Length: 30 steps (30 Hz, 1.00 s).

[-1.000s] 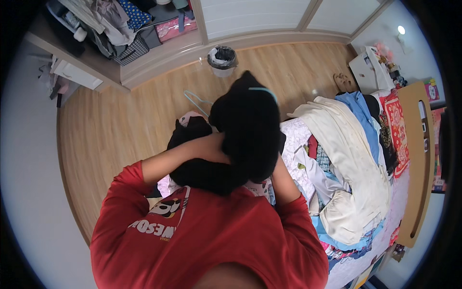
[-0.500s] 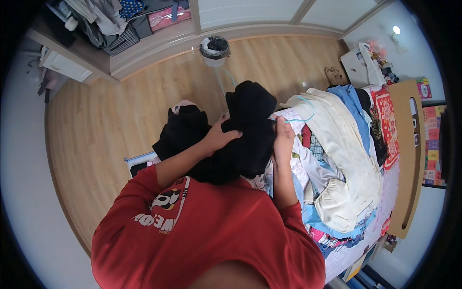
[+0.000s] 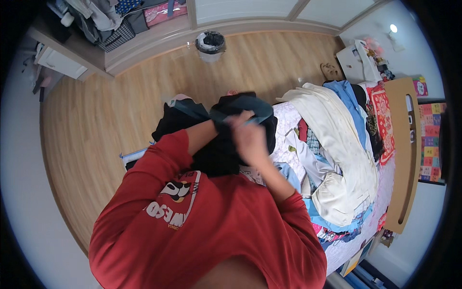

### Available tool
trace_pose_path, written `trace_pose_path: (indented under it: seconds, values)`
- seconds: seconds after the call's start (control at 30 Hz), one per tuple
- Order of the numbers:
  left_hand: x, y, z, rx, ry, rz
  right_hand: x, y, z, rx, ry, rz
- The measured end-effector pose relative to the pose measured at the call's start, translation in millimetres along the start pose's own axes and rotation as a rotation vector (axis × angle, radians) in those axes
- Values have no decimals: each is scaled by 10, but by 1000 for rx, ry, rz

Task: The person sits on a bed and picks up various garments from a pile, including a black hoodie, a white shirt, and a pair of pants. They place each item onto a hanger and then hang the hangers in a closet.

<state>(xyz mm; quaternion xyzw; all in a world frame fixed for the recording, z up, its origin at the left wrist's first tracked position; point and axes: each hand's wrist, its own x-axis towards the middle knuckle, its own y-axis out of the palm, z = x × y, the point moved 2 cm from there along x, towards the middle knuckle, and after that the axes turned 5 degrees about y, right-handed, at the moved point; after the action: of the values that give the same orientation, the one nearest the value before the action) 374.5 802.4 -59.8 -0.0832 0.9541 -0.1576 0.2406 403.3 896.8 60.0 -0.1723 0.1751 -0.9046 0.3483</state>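
Observation:
A bulky bundle of black cloth [image 3: 221, 156] lies across my lap, likely clothing; its exact kind does not show. A light blue cord [image 3: 262, 110] sweeps over its top as a blurred teal arc. My left hand [image 3: 236, 119] is at the upper part of the bundle, partly behind the right one, its fingers smeared and hidden. Close against it, my right hand [image 3: 251, 142] is closed and blurred by motion, with the cord at its fingertips. Some pale printed cloth [image 3: 251, 174] shows under the bundle's near edge.
On the right, a bed [image 3: 387, 180] bears heaped clothes, including cream trousers [image 3: 332, 130] and a blue garment [image 3: 349, 98]. A lined waste bin [image 3: 210, 48] stands on the wooden floor ahead. An open wardrobe [image 3: 130, 45] with clothes is at the far left.
My right hand has moved left and inward from the bundle's right side to meet my left hand. The cord, earlier trailing to both sides, now blurs over the black cloth.

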Motion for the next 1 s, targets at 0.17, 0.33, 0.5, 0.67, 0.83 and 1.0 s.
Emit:
trace_pose_path:
  seconds: [0.17, 0.33, 0.5, 0.67, 0.83, 1.0]
  values:
    - [-324, -447, -481, -198, 337, 294, 142, -640, -950, 552, 651, -162]
    - [-692, -768, -261, -7, 206, 591, 216, -856, -1104, 635, 718, -273]
    - [-680, -512, 65, -94, 114, 881, 664, -1217, -591, 615, 555, -228]
    - [-647, -891, -503, -666, -170, 553, 735, -1165, -651, 473, 594, -229]
    - [-703, -989, -1463, -1044, 6, 473, 816, -1096, -672, 86, 300, -264]
    - [-710, -1046, -1720, -586, 29, 495, 828, -1301, 257, 624, 340, 6]
